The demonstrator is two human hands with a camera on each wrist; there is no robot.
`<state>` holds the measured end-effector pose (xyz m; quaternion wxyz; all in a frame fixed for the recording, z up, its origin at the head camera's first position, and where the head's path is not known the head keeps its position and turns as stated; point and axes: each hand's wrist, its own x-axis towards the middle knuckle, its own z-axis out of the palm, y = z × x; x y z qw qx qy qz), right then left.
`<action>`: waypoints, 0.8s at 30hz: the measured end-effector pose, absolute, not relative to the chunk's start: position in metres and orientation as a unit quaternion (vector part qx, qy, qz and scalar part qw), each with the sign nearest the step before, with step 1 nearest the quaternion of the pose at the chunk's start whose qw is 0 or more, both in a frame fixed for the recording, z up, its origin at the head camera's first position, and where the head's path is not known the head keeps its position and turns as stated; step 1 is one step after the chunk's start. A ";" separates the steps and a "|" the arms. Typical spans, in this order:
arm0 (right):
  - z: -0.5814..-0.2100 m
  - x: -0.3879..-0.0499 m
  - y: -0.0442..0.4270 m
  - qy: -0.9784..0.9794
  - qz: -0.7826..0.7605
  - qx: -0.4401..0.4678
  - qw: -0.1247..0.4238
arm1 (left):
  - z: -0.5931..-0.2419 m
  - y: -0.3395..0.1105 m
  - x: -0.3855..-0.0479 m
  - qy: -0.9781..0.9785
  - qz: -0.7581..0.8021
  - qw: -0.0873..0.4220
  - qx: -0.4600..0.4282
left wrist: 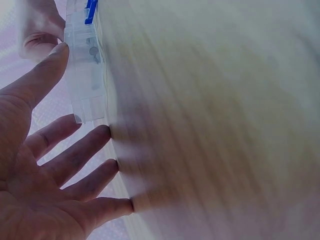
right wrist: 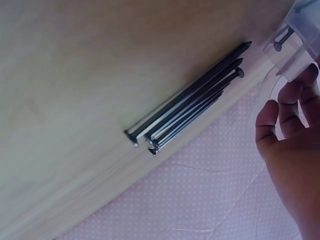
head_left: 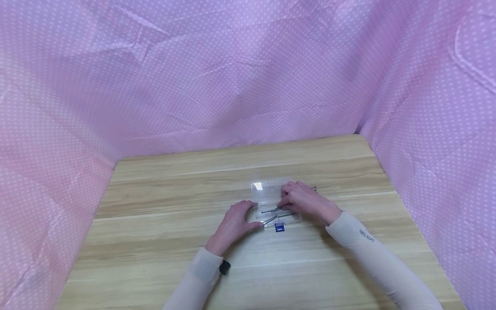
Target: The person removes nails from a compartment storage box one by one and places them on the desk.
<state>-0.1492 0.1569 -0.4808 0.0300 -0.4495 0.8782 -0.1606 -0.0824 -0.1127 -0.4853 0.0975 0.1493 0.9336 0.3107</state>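
Observation:
A clear plastic box (head_left: pixel 297 218) with a blue latch (head_left: pixel 279 227) lies opened on the table, its transparent lid (head_left: pixel 267 189) folded back. Several metal nails (head_left: pixel 270 220) lie inside. My left hand (head_left: pixel 232 224) holds the box's left end between thumb and index finger; the other fingertips (left wrist: pixel 114 167) reach down to the tabletop. Over the box, my right hand (head_left: pixel 304 199) has its fingers bent down inside, pinching one end of a nail (head_left: pixel 267 211). Thumb and index tip of that hand are hidden in the right wrist view.
More long nails (right wrist: pixel 190 100) lie side by side on the wooden table (head_left: pixel 162 241), just right of the box and partly behind the right hand in the head view. Pink dotted cloth (head_left: pixel 232 86) hangs along the back and sides of the table.

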 end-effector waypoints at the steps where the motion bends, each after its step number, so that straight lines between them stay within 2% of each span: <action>1: -0.481 -0.149 0.157 0.877 -0.160 -0.452 0.028 | -0.485 -0.113 -0.082 0.934 0.310 0.097 0.150; 24: -0.477 -0.138 0.157 0.883 -0.136 -0.448 0.037 | -0.485 -0.112 -0.083 0.932 0.315 0.099 0.152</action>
